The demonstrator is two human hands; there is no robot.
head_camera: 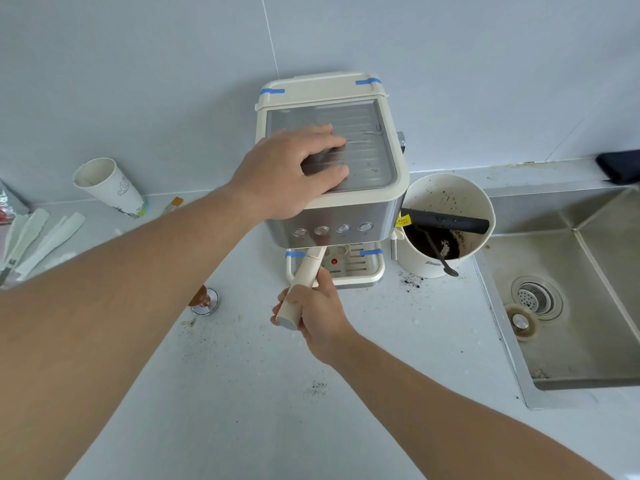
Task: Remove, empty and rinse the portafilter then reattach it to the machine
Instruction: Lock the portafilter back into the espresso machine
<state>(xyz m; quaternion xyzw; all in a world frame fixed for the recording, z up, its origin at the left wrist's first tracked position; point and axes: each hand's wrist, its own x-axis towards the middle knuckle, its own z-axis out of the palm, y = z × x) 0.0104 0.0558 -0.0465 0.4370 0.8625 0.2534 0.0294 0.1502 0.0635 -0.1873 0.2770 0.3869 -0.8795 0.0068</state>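
The left hand (287,171) lies spread on the cream-and-steel espresso machine (349,202). The right hand (318,313) is wrapped round the cream-handled portafilter (304,285). A cream knock bucket of dark grounds (446,223) stands just right of the machine, before the steel sink (571,306); a paper cup (110,187) sits left on the desk (242,393).

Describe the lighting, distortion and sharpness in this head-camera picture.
Head view: soft, even light, only a faint shadow under the left hand on the espresso machine; wide-angle stretch enlarges both forearms and bends the sink edge; right hand and portafilter handle reasonably sharp; corners softer.

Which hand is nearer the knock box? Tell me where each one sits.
Left. The left hand rests atop the espresso machine, beside the knock box; the right hand grips the portafilter handle, lower front.
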